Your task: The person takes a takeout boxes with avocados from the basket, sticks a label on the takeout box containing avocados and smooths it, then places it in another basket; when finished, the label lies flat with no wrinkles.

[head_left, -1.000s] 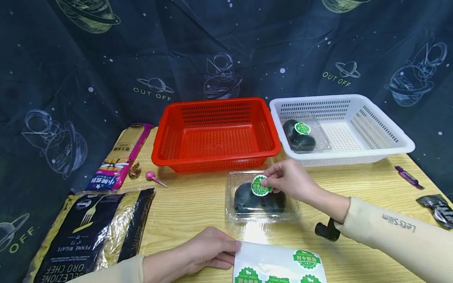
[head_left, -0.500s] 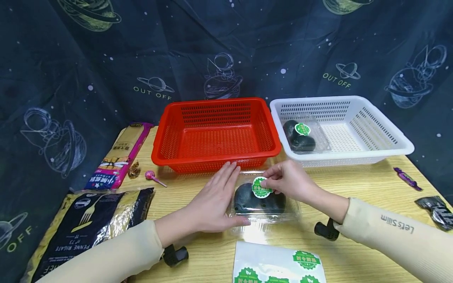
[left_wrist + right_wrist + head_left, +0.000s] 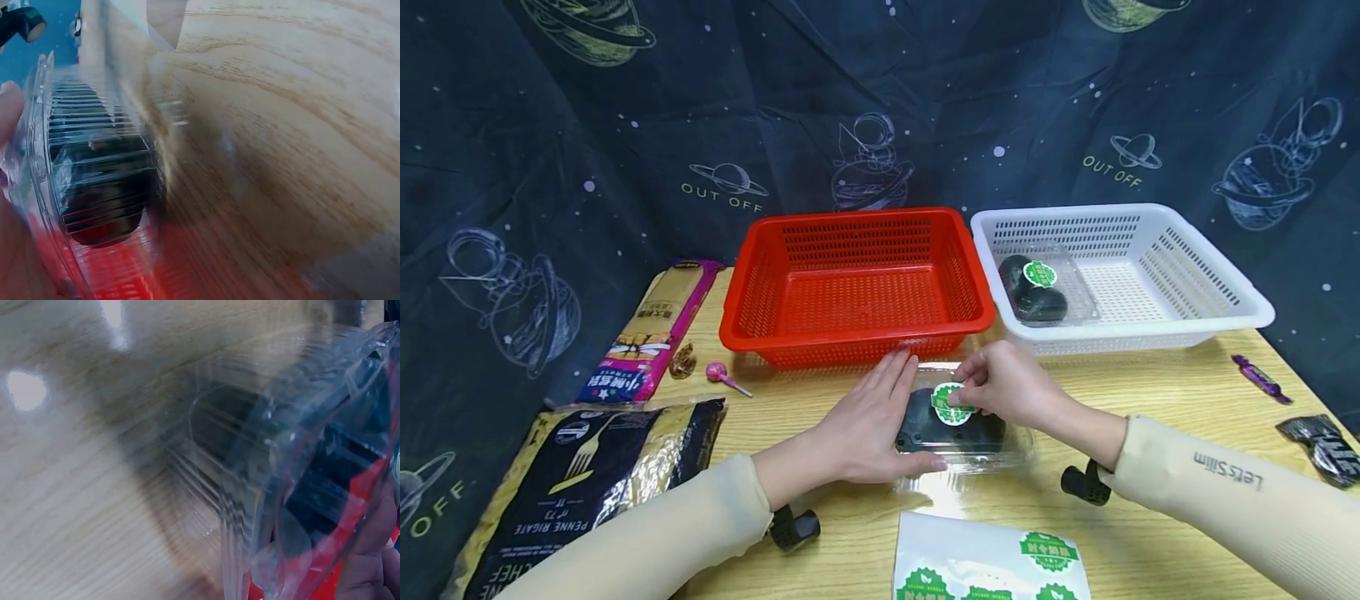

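A clear plastic clamshell box (image 3: pixel 1017 446) with dark, rounded contents (image 3: pixel 936 432) sits on the table in front of the red basket. My left hand (image 3: pixel 868 421) lies along its left side, fingers straight and pointing away, thumb stretched across the front edge. Over the lid, my right hand (image 3: pixel 1007 383) pinches a round green-and-white sticker (image 3: pixel 951 414) between thumb and forefinger; the sticker overlaps the lid. In the left wrist view, the ribbed side of the box (image 3: pixel 94 119) shows beside part of the hand. The right wrist view has the box (image 3: pixel 250 487) blurred.
Behind stand a red basket (image 3: pixel 857 340) and a white basket (image 3: pixel 1180 321) holding another stickered box (image 3: pixel 1078 292). A sticker sheet (image 3: pixel 977 542) lies in front. Left are a penne bag (image 3: pixel 580 492), a pink packet (image 3: pixel 651 333) and a lollipop (image 3: pixel 718 372); right, wrapped candies (image 3: pixel 1261 379).
My left hand has let go of the sticker sheet and moved up to the left side of the box, then slightly right. My right hand stays over the lid, still pinching the sticker.
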A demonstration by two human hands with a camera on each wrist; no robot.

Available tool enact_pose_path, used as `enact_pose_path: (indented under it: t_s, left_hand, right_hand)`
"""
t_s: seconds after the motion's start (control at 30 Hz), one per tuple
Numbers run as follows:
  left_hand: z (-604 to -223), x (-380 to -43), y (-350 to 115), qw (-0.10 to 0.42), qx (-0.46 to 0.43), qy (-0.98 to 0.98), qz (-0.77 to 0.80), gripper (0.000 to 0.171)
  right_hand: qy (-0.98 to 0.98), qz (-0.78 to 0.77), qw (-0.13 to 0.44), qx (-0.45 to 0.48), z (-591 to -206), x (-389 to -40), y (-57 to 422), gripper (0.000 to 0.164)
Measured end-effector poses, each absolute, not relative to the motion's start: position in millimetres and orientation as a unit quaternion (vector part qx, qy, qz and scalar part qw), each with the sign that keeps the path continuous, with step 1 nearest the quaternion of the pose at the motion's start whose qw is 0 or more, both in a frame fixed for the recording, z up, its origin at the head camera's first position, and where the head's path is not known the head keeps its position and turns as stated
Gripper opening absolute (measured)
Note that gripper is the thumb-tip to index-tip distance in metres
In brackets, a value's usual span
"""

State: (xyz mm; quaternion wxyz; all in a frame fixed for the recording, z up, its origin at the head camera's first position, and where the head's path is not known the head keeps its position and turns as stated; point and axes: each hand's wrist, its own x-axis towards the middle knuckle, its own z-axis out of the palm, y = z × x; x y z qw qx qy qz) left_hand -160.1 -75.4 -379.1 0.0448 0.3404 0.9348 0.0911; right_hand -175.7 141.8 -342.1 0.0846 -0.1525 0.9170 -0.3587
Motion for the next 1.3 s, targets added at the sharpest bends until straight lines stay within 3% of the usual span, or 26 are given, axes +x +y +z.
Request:
enact_pose_path:
  t_s: [0.67, 0.9, 1.07, 1.3]
  left_hand:
    - [-380, -160, -74, 0.051, 0.333, 0.937, 0.093, 0.120]
    - [-381, -160, -74, 0.051, 0.337, 0.936, 0.084, 0.119]
    - [-380, -161, -73, 0.054, 0.337, 0.936, 0.079, 0.119]
    - [-381, -161, -74, 0.050, 0.345, 0.935, 0.069, 0.117]
  right_hand:
    - [0.943, -0.266, 0.043, -0.193, -345, -177, 131, 0.022]
    - [0.945, -0.197, -0.041, -0.259, -347, -172, 130, 0.030]
    - [0.920, -0.122, -0.097, -0.359, -347, -160, 129, 0.030]
    - [0.914, -0.055, -0.049, -0.398, -353, -130, 123, 0.045]
